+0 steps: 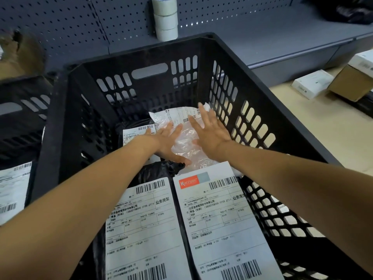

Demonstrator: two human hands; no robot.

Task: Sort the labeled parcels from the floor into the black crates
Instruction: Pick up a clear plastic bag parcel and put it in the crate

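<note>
Deep inside the black crate, toward its far right corner, the left hand and right hand lie spread flat, fingers straight, pressing the clear plastic parcel.

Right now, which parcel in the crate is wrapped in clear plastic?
The clear plastic parcel at the far end of the black crate, under both open hands: left hand, right hand. The other parcels are in black bags.

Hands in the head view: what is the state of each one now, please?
Left hand: open, fingers straight, resting flat on the clear parcel in the crate.
Right hand: open, fingers spread over the same parcel, gripping nothing.
</note>
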